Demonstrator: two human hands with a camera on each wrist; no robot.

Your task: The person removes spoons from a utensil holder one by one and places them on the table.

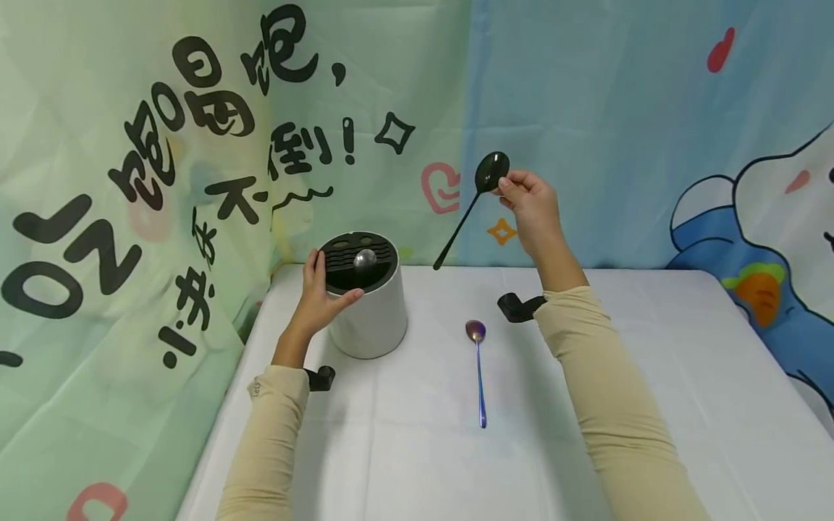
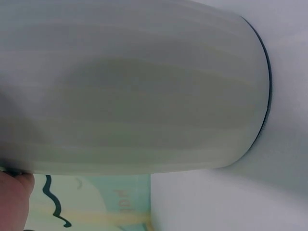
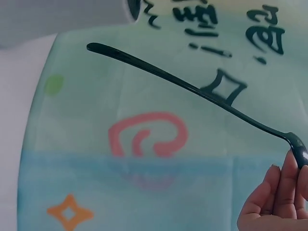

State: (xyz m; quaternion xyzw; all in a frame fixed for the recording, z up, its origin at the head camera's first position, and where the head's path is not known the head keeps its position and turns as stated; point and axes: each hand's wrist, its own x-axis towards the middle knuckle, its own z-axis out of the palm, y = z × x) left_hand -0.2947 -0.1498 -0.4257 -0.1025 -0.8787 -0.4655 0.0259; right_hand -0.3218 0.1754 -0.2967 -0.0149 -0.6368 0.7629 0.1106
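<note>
My right hand (image 1: 536, 210) pinches a glossy black spoon (image 1: 491, 172) by the edge of its bowl, up in the air above the table's back edge. Its long thin handle (image 3: 183, 83) slants down and to the left, towards the holder. A white cylindrical utensil holder (image 1: 370, 325) with a black slotted top (image 1: 339, 269) stands upright on the table. Round its upper left rim my left hand (image 1: 316, 300) holds on, thumb in front and fingers at the side. A silver spoon's bowl (image 1: 365, 259) shows over the top's opening; its handle is hidden.
On the white table (image 1: 417, 449) lies a spoon with a purple bowl and blue handle (image 1: 478, 362), right of the holder. Printed cloths (image 1: 612, 130) hang behind and to the left. A dark wrist camera (image 1: 517, 308) juts from the right sleeve.
</note>
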